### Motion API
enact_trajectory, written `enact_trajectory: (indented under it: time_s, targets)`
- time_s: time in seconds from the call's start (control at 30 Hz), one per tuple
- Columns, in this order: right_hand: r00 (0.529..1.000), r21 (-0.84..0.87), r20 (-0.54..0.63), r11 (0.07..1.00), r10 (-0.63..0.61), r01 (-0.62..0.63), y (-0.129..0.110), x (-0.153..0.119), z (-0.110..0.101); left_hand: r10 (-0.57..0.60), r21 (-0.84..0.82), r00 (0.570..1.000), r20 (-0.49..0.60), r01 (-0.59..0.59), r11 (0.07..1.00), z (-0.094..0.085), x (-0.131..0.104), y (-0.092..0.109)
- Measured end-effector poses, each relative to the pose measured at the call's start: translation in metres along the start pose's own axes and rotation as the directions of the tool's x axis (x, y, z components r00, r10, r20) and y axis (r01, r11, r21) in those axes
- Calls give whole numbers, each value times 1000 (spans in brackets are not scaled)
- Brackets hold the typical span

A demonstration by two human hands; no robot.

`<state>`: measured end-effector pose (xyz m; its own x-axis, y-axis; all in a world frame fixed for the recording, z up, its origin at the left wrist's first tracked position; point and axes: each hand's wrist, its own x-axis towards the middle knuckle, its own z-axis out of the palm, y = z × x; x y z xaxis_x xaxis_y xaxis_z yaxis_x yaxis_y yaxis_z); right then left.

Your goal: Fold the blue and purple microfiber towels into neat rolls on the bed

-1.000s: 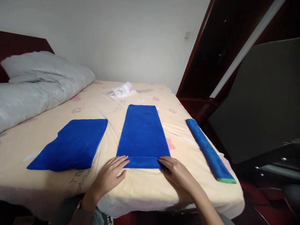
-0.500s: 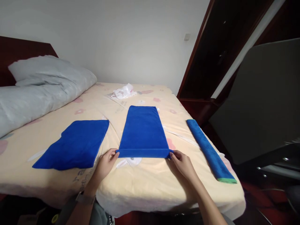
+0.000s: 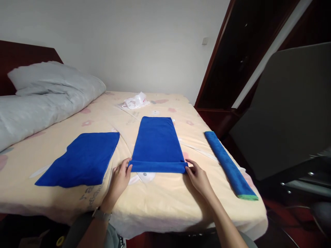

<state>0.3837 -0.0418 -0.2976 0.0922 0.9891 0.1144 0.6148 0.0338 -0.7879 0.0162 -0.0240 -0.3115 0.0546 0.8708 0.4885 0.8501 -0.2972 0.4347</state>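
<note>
A long blue towel [image 3: 158, 139] lies flat on the bed in front of me, its near end folded over into a flat band. My left hand [image 3: 121, 175] pinches the left corner of that band between thumb and fingers. At the right corner, my right hand [image 3: 197, 174] grips the band with thumb below and the index finger lifted slightly off. To the left lies a second blue towel [image 3: 82, 160], spread out with an uneven outline. A rolled blue towel with green edges [image 3: 230, 163] rests along the right side of the bed.
A crumpled white plastic bag [image 3: 136, 100] sits on the patterned bedsheet [image 3: 165, 206] beyond the middle towel. A grey quilt [image 3: 51, 89] is heaped at the left. The bed's right edge borders a dark cabinet [image 3: 217, 69] and a large grey panel [image 3: 289, 113].
The folded band at the towel's near end looks wider, its upper edge a little farther from me. My left fingers have moved up slightly; my right index finger has lifted.
</note>
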Motion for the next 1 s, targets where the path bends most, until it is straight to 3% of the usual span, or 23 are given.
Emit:
enact_trajectory:
  time_s: [0.13, 0.27, 0.33, 0.4, 0.5, 0.57, 0.63, 0.73, 0.83, 1.0]
  targets:
    - [997, 27, 67, 999, -39, 37, -1, -6, -10, -16, -9, 999, -29, 16, 1000, -8, -6, 7]
    - [989, -85, 150, 996, -15, 28, -1, -9, -10, 2, 125, 999, 50, -9, 992, -12, -16, 6]
    - [993, -182, 104, 981, -46, 64, -1, -9, -9, 30, 200, 998, 60, -41, 979, -14, -18, 6]
    - [991, -259, 15, 957, -133, 132, -4, -8, -9, 52, 239, 999, -6, -49, 970, -19, -17, 8]
    - [955, -266, -85, 930, -286, 255, -15, -11, -9, 142, 214, 987, -72, -124, 969, -25, -16, 20]
    - [927, -243, -14, 901, -375, 360, -24, -16, -5, 275, 171, 960, 43, -278, 945, -26, -17, 31]
    - [886, -239, 167, 854, -434, 463, -31, -22, 3, 396, 118, 888, 234, -431, 895, -22, -20, 41]
    - [806, -250, 414, 798, -423, 548, -33, -26, 18, 433, 45, 800, 414, -494, 869, -13, -25, 46]
    - [797, -279, 483, 799, -363, 533, -26, -25, 24, 391, 22, 789, 475, -454, 891, -7, -26, 39]
    - [838, -327, 431, 807, -335, 491, -14, -18, 16, 319, 49, 810, 492, -392, 919, -11, -25, 19]
